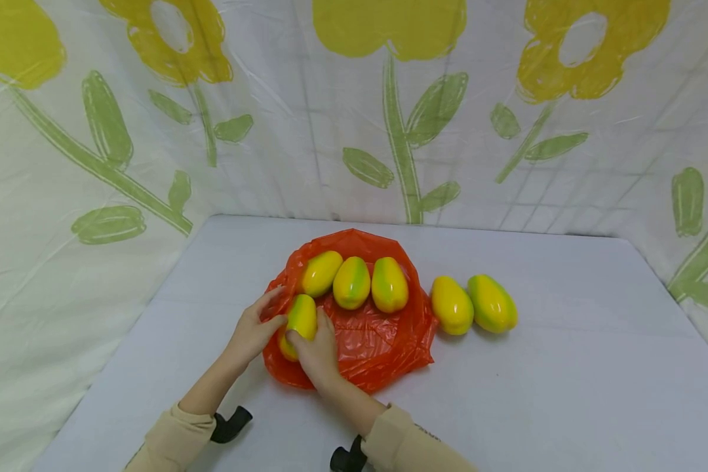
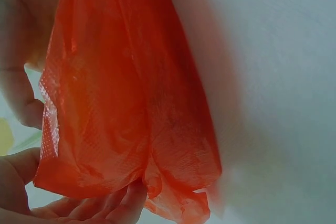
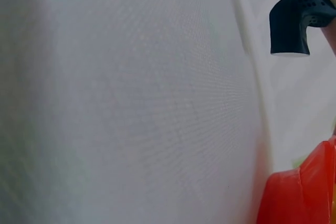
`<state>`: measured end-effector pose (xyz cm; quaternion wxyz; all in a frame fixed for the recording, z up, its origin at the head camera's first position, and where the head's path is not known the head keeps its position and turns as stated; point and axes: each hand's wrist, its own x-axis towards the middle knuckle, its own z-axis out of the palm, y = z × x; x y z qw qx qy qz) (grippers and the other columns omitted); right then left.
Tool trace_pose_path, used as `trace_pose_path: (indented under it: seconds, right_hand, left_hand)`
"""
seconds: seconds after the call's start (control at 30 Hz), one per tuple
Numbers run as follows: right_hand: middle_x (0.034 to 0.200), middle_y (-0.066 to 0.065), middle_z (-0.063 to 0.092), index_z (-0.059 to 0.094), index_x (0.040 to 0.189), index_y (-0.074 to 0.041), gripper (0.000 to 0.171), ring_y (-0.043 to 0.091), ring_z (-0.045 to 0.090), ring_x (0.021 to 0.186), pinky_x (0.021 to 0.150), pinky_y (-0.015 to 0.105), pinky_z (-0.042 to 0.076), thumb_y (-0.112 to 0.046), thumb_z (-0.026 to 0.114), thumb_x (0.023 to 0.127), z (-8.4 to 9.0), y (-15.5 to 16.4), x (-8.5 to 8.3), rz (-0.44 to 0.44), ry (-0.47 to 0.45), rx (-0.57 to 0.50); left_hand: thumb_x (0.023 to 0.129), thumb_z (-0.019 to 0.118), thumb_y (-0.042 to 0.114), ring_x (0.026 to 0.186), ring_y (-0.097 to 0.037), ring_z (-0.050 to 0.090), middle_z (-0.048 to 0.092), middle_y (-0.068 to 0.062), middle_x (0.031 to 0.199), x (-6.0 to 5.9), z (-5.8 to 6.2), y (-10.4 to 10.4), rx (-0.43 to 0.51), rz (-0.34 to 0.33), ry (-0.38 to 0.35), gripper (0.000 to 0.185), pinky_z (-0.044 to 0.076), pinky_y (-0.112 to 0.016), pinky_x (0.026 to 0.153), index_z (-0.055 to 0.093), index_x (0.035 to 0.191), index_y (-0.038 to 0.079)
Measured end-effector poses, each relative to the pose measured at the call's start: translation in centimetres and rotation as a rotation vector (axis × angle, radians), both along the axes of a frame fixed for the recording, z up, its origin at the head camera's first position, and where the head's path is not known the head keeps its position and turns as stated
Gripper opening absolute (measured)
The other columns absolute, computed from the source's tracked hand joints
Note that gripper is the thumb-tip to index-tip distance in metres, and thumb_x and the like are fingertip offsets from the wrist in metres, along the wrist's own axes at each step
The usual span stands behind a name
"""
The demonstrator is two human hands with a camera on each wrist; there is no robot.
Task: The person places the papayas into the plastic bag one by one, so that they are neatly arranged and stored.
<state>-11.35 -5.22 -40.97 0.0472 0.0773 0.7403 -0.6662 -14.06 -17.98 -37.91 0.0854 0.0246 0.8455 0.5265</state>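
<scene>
From my remote seat, I watch a person's two bare hands work over a wide-mouthed, crinkled red plastic bag [image 1: 362,337] spread on a white-covered table [image 1: 566,380]. The right hand [image 1: 317,351] grips a glossy yellow oval fruit with a green streak [image 1: 302,316], thumb on its near side and fingers on its far right side. That fruit is at the near-left part of the bag, within its rim. The left hand [image 1: 252,331] is at the bag's left edge; in my left wrist view its thumb and fingers lie on opposite sides of the plastic, pinching it, and from the head its thumb points at the gripped fruit. I cannot tell whether the two touch.

Along the bag's far side I count three similar yellow-green fruits [image 1: 351,283] in a row. Two loose yellow-green fruits [image 1: 492,303] sit side by side on the table, just right of the bag. I see beige sleeves [image 1: 174,436] on both arms, a black bent tube [image 1: 233,425] by the left wrist, and a pale curtain printed with yellow flowers [image 1: 389,29] behind.
</scene>
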Motion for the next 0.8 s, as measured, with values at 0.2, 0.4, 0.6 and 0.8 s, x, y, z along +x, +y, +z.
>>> trace_pose_path:
  seconds: [0.2, 0.4, 0.6, 0.8]
  right_hand:
    - [0.145, 0.021, 0.039, 0.031, 0.146, 0.008, 0.076, 0.034, 0.046, 0.120, 0.102, 0.050, 0.044, -0.018, 0.068, 0.085, 0.0, 0.3, 0.0, 0.007, 0.021, 0.040]
    - [0.146, 0.024, 0.038, 0.033, 0.145, 0.009, 0.077, 0.037, 0.043, 0.127, 0.105, 0.053, 0.039, -0.021, 0.069, 0.084, 0.2, 1.2, 0.1, 0.028, 0.033, 0.055]
    - [0.153, 0.022, 0.029, 0.026, 0.150, 0.005, 0.081, 0.039, 0.030, 0.138, 0.109, 0.057, 0.031, -0.026, 0.068, 0.088, 0.6, 2.5, 0.6, 0.069, -0.001, 0.002]
    - [0.154, 0.019, 0.030, 0.024, 0.152, 0.001, 0.083, 0.040, 0.027, 0.140, 0.108, 0.063, 0.028, -0.032, 0.068, 0.089, 1.2, 3.7, 1.2, 0.112, 0.018, 0.025]
  left_hand:
    - [0.096, 0.048, 0.005, 0.131, -0.040, 0.041, 0.042, -0.024, 0.146, 0.0, -0.1, -0.1, 0.000, -0.003, 0.005, 0.053, 0.038, -0.052, 0.106, 0.036, 0.148, 0.002]
    - [0.096, 0.047, 0.005, 0.133, -0.040, 0.039, 0.041, -0.023, 0.147, 0.0, -0.1, -0.1, 0.005, -0.002, 0.000, 0.053, 0.036, -0.052, 0.107, 0.036, 0.148, 0.002]
    - [0.096, 0.047, 0.005, 0.133, -0.040, 0.039, 0.041, -0.024, 0.146, 0.0, -0.1, -0.1, 0.000, -0.004, -0.003, 0.053, 0.036, -0.052, 0.107, 0.036, 0.148, 0.002]
    - [0.096, 0.047, 0.006, 0.132, -0.040, 0.040, 0.042, -0.024, 0.145, -0.1, -0.1, -0.1, -0.012, -0.008, 0.003, 0.053, 0.038, -0.052, 0.106, 0.036, 0.148, 0.002]
